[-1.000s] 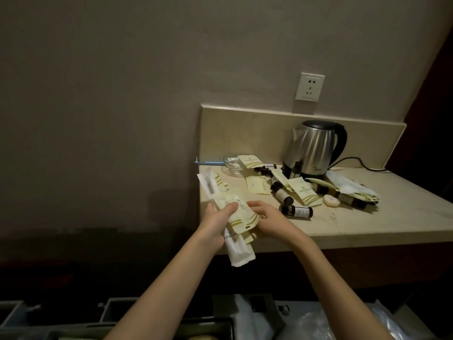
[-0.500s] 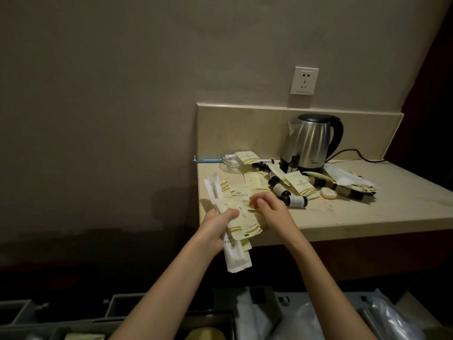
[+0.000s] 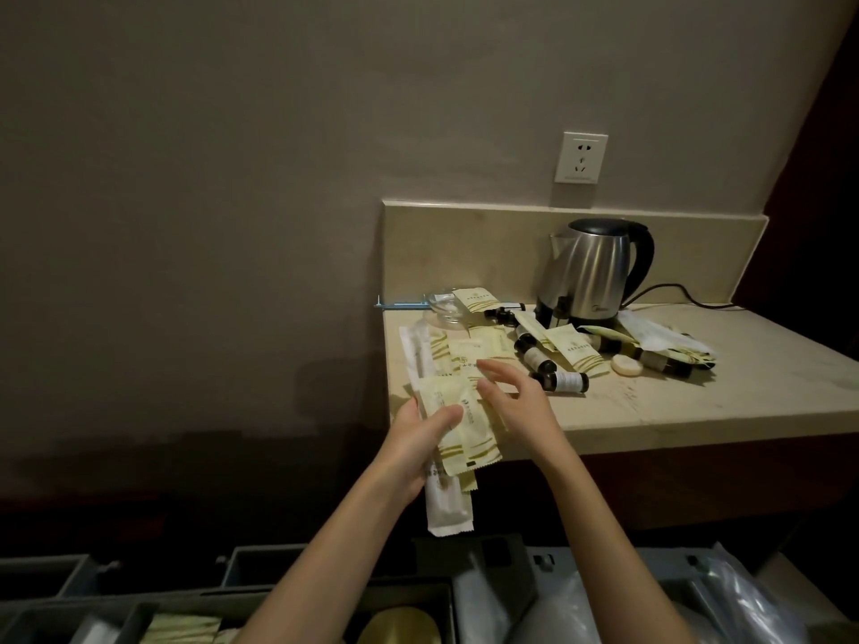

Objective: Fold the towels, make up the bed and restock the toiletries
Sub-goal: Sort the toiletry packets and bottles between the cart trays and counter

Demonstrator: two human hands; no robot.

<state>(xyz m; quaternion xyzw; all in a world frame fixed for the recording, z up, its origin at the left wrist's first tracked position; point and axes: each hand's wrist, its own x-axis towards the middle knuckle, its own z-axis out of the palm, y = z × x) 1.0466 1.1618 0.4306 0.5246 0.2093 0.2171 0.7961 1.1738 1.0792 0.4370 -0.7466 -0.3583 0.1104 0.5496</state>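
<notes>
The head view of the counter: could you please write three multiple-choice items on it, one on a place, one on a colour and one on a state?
1. Where does the kettle stand?
A. back of the counter
B. in the cart below
C. on the floor

2. What colour is the wall socket?
A. black
B. white
C. red

3. What is the left hand doing?
A. resting empty
B. pressing the socket
C. holding packets

Answers:
1. A, it stands by the backsplash.
2. B, its plate is white.
3. C, fingers wrap sachets; the right hand is open.
</notes>
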